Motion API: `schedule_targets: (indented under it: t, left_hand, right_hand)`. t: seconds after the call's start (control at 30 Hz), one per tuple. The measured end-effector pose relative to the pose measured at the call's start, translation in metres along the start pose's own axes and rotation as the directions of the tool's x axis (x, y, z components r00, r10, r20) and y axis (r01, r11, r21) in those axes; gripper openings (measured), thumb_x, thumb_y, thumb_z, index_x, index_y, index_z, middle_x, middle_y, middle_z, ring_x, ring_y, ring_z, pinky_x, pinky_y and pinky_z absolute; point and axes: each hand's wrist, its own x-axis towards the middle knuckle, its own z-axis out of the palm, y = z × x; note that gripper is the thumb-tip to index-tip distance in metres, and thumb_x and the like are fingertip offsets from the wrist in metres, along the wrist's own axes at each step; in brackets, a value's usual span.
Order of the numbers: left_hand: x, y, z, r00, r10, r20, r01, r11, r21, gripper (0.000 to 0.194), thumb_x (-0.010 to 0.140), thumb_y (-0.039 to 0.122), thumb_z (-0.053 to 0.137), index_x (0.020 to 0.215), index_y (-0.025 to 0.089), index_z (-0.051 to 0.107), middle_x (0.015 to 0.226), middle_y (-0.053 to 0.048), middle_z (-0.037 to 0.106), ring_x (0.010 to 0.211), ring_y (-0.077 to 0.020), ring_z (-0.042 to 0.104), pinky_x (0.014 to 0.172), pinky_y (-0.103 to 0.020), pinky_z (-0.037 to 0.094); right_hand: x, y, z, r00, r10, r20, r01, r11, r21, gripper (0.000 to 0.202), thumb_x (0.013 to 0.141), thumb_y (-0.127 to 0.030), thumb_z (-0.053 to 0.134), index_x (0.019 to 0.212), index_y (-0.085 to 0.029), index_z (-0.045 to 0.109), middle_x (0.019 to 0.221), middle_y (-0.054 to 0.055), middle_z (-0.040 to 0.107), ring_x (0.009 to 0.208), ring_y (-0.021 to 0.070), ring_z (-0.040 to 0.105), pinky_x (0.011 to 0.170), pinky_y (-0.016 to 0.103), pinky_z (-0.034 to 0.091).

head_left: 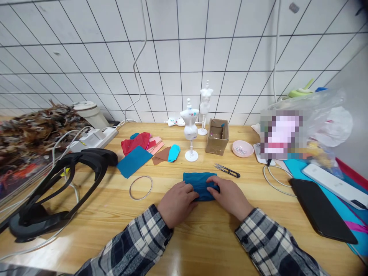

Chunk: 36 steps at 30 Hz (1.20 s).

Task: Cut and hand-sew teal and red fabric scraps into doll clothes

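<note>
A small blue-green piece of fabric (199,182) lies folded on the wooden table in front of me, its surface slightly wrinkled. My left hand (177,201) rests on its left side, fingers curled over the fabric and closed against it. On the right edge, my right hand (231,194) grips the same fabric between thumb and fingers. Just beyond are black-handled thread snips (227,170). Farther back stands a white miniature dress form (190,128), with a second dress form (206,101) behind it. My palms and part of the fabric's near edge are hidden.
Left of the fabric are a thin hoop (140,188), a flat blue-green cloth (135,161) and a red cloth (135,143). A cardboard box (217,142) and pink bowl (243,152) stand behind. Black headgear (96,188) lies left; a black phone (319,207) lies right.
</note>
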Motion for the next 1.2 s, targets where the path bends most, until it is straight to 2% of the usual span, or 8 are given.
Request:
schedule_targets:
  t: [0.2,0.3,0.47,0.53,0.67,0.8,0.97,1.2]
  left_hand:
    - [-0.001,-0.003,-0.001,0.998,0.02,-0.053,-0.021,1.0,-0.02,0.018,0.088,0.019,0.054,0.097,0.024,0.068,0.089,-0.001,0.064,0.089,-0.0183,0.06,0.112,-0.051,0.025]
    - [-0.001,-0.003,0.0,0.998,0.012,-0.054,-0.014,0.999,-0.038,0.017,0.087,0.017,0.053,0.096,0.021,0.066,0.095,-0.004,0.063,0.093,-0.0196,0.058,0.099,-0.042,0.042]
    - [0.002,-0.003,0.0,0.999,-0.011,-0.052,0.008,0.998,-0.062,0.018,0.091,0.022,0.046,0.09,0.019,0.064,0.095,-0.006,0.062,0.09,-0.0199,0.057,0.079,-0.033,0.048]
    - [0.002,-0.003,-0.001,0.998,-0.012,-0.057,0.007,0.996,-0.084,0.021,0.092,0.021,0.043,0.088,0.018,0.063,0.093,-0.006,0.062,0.087,-0.0191,0.057,0.078,-0.033,0.047]
    - [0.0,-0.001,-0.003,0.994,-0.042,-0.104,0.026,0.988,-0.152,0.015,0.089,0.022,0.048,0.097,0.019,0.061,0.096,-0.005,0.064,0.09,-0.0203,0.058,0.081,-0.035,0.046]
    - [-0.002,-0.003,-0.003,0.989,-0.064,-0.136,0.039,0.982,-0.182,0.041,0.072,0.033,0.072,0.11,0.023,0.059,0.103,-0.004,0.066,0.097,-0.0256,0.058,0.086,-0.041,0.043]
    - [0.001,-0.013,0.001,0.977,-0.128,-0.172,0.087,0.97,-0.227,0.022,0.084,0.018,0.057,0.105,0.024,0.062,0.097,-0.001,0.07,0.09,-0.0203,0.062,0.089,-0.038,0.043]
    - [0.001,-0.018,0.007,0.969,-0.134,-0.207,0.082,0.966,-0.245,0.034,0.085,0.017,0.054,0.119,0.023,0.056,0.102,-0.004,0.069,0.093,-0.0215,0.062,0.091,-0.04,0.045]
  right_hand:
    - [-0.002,0.005,-0.009,0.989,-0.091,-0.12,0.074,0.987,-0.141,0.028,0.084,-0.024,0.061,0.112,-0.024,0.061,0.105,0.006,0.064,0.095,0.0227,0.06,0.078,0.034,0.045]
    - [-0.006,0.002,-0.017,0.962,-0.187,-0.2,0.152,0.972,-0.177,0.03,0.085,-0.016,0.056,0.114,-0.022,0.06,0.112,0.008,0.061,0.105,0.0239,0.055,0.089,0.037,0.043]
    - [-0.013,-0.013,-0.015,0.914,-0.402,0.053,0.405,0.912,-0.064,0.036,0.077,-0.038,0.07,0.109,-0.023,0.062,0.104,0.006,0.061,0.099,0.024,0.054,0.089,0.038,0.043]
    - [-0.014,-0.017,-0.012,0.917,-0.389,0.088,0.396,0.914,-0.088,0.04,0.074,-0.038,0.072,0.11,-0.022,0.062,0.104,0.007,0.061,0.099,0.0257,0.054,0.088,0.04,0.043]
    - [-0.013,-0.017,-0.008,0.92,-0.378,0.104,0.389,0.913,-0.122,0.023,0.081,-0.017,0.057,0.103,-0.021,0.064,0.099,0.006,0.062,0.095,0.0232,0.055,0.087,0.038,0.042]
    - [-0.01,-0.012,-0.01,0.923,-0.372,0.104,0.381,0.92,-0.09,0.028,0.081,-0.009,0.05,0.102,-0.02,0.065,0.099,0.007,0.063,0.096,0.0215,0.056,0.089,0.035,0.042]
    - [-0.009,-0.008,-0.01,0.96,-0.275,0.055,0.277,0.96,-0.041,0.027,0.083,-0.013,0.05,0.104,-0.021,0.066,0.1,0.006,0.065,0.098,0.0211,0.058,0.089,0.034,0.042]
    - [-0.003,0.001,-0.008,0.996,-0.091,-0.023,0.093,0.991,0.1,0.026,0.085,-0.028,0.058,0.11,-0.024,0.062,0.1,0.004,0.069,0.095,0.0214,0.062,0.083,0.033,0.043]
